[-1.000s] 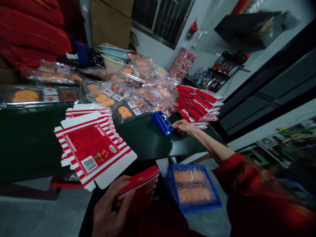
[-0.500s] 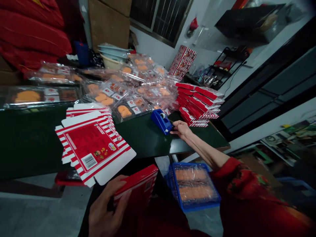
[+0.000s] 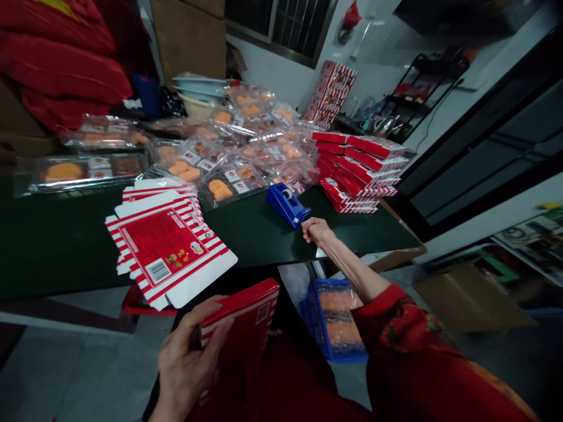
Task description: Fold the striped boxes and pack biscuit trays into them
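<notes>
While the left grip (image 3: 182, 354) clasps a box (image 3: 244, 325), the right (image 3: 317, 231) clenches beside the dispenser (image 3: 285, 205).

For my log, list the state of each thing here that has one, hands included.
Left hand: closed around the red box.
Red box: folded into shape, tilted; whether sealed, unclear.
Tape dispenser: on the table, roll loaded.
Right hand: fingers curled at the dispenser's front end; contact unclear.
Printed cartons: flat, overlapping in a fanned pile.
Stacked boxes: folded into shape, piled.
Clear packs: filled, heaped overlapping.
Blue basket: filled, partly hidden by the sleeve.
</notes>
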`<state>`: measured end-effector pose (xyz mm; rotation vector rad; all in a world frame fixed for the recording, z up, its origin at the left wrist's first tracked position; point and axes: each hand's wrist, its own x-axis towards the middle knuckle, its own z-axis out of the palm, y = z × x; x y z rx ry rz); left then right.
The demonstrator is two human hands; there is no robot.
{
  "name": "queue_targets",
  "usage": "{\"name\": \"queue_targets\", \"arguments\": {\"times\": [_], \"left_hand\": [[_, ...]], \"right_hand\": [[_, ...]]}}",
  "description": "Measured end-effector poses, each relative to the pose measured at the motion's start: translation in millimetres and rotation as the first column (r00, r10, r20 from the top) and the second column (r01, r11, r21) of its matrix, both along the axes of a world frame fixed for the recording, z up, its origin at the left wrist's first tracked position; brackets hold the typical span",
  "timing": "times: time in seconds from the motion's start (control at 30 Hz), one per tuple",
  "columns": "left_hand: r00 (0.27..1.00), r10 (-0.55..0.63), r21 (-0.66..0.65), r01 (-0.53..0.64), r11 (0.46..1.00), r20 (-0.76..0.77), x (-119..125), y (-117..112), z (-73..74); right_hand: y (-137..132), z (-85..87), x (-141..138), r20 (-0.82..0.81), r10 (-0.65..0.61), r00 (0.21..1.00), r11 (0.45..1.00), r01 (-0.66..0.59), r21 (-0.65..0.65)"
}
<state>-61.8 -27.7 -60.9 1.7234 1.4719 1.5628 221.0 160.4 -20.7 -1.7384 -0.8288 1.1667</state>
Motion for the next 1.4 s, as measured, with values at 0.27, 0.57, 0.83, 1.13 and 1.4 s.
{"name": "queue_targets", "arguments": {"times": [0.27, 0.57, 0.83, 1.13, 1.4], "left_hand": [[0.979, 0.162, 0.214, -0.133, 0.968, -0.123, 16.2, -12.5, 29.5], [0.941, 0.126, 0.423, 0.020, 0.906, -0.314, 46.9, -17.9, 29.9], [0.932, 0.111, 0.455, 0.064, 0.888, -0.346, 55.2, -20.2, 25.0], [0.944, 0.069, 0.394, 0.067, 0.917, -0.321, 53.9, -25.6, 29.5], [0.979, 0.052, 0.292, 0.008, 0.956, -0.199, 37.4, -32.0, 54.2]], "right_hand": [[-127.7, 32.3, -54.2, -0.262, 0.382, 0.886, 0.924, -0.363, 0.120], [-178.8, 33.9, -82.7, -0.551, 0.396, 0.734, 0.909, -0.397, 0.125], [-180.9, 35.3, -79.4, -0.360, 0.353, 0.864, 0.924, -0.382, -0.010], [-197.9, 0.6, -96.0, -0.490, 0.289, 0.822, 0.945, -0.326, 0.010], [-206.8, 1.0, -111.7, -0.476, 0.299, 0.827, 0.953, -0.231, 0.198]]}}
